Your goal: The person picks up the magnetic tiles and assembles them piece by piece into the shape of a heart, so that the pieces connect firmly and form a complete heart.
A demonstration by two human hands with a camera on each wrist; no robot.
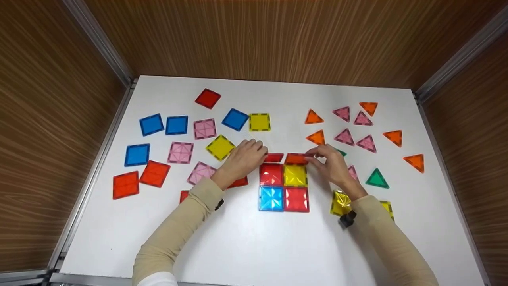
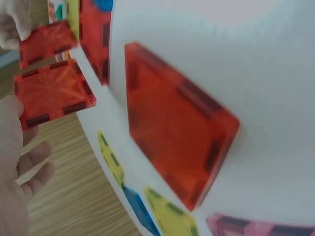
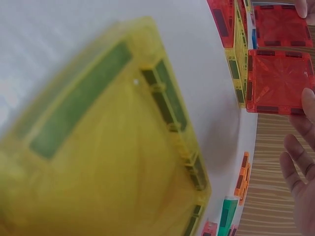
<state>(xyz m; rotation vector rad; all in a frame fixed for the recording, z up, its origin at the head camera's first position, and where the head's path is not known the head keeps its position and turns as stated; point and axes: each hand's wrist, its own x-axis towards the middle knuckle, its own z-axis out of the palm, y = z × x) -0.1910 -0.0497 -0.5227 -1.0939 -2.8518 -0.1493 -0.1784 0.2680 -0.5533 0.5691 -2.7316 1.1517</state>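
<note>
At the table's middle, a two-by-two block of flat magnetic tiles has a red tile (image 1: 271, 174) and a yellow tile (image 1: 295, 175) at the back, a blue tile (image 1: 271, 198) and a red tile (image 1: 296, 199) in front. Two more red square tiles stand up along its far side. My left hand (image 1: 247, 155) pinches the left upright tile (image 2: 54, 93) by its outer edge. The thumb and fingers of my right hand (image 1: 330, 162) grip the right one (image 3: 280, 81) at its outer edge; that hand's other fingers are spread in the right wrist view.
Loose square tiles lie to the left, among them blue (image 1: 176, 125), pink (image 1: 180, 152) and red (image 1: 126, 185). Triangles, orange (image 1: 414, 163), pink (image 1: 366, 143) and green (image 1: 377, 178), lie right. A yellow tile (image 1: 340, 202) is partly under my right wrist. Wooden panels (image 1: 254, 39) surround the table.
</note>
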